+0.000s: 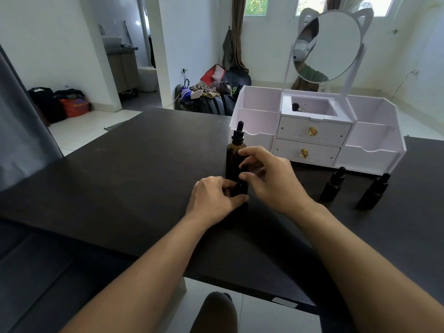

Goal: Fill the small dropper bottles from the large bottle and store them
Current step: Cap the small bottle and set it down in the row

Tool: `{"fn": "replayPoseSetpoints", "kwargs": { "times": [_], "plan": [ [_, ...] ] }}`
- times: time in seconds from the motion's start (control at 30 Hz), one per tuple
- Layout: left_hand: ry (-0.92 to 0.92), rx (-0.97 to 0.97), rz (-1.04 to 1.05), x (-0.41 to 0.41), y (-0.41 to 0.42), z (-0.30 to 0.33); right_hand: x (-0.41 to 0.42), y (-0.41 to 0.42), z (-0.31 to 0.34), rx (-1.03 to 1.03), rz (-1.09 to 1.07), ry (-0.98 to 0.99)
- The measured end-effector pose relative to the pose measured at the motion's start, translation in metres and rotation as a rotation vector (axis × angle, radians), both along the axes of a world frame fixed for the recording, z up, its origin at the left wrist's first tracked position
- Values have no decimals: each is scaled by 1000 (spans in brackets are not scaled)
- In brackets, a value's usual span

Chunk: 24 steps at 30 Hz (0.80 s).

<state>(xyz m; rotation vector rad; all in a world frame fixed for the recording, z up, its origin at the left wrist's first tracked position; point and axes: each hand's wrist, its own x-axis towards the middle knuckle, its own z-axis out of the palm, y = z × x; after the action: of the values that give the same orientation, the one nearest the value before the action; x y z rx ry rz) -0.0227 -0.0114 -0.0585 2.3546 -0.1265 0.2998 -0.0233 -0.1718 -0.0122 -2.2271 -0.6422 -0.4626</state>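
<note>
A small black dropper bottle [241, 187] stands on the dark table [134, 179]. My left hand [215, 200] grips its body from the left. My right hand [271, 179] pinches its dropper cap from the right with thumb and fingers. Directly behind it stands the large amber bottle [234, 152] with a black dropper cap, upright and untouched. Two more small black dropper bottles [332, 185] [373, 192] stand upright to the right, in front of the white organizer [314, 131].
The white organizer has two closed drawers with gold knobs [312, 132], open side compartments and a round mirror [326, 46] on top. Bags and clothes lie on the floor beyond the table. The table's front edge runs just below my forearms.
</note>
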Motion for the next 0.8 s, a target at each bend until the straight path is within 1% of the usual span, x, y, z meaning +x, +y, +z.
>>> {"fn": "replayPoseSetpoints", "kwargs": {
  "times": [0.13,0.27,0.43,0.57,0.7,0.8],
  "plan": [
    [0,-3,-10,0,0,-1,0,0,2,-17,-32,5],
    [0,-2,-12,0,0,0,0,-4,3,-20,43,96],
    [2,-21,-17,0,0,0,0,-4,5,-36,-48,50],
    [15,-41,-20,-1,0,1,0,-6,4,-18,4,80],
    [19,-34,-32,-1,0,2,1,-4,4,-24,-69,45],
    [20,-39,-34,-1,0,2,2,-3,2,2,-30,86]
  ]
}}
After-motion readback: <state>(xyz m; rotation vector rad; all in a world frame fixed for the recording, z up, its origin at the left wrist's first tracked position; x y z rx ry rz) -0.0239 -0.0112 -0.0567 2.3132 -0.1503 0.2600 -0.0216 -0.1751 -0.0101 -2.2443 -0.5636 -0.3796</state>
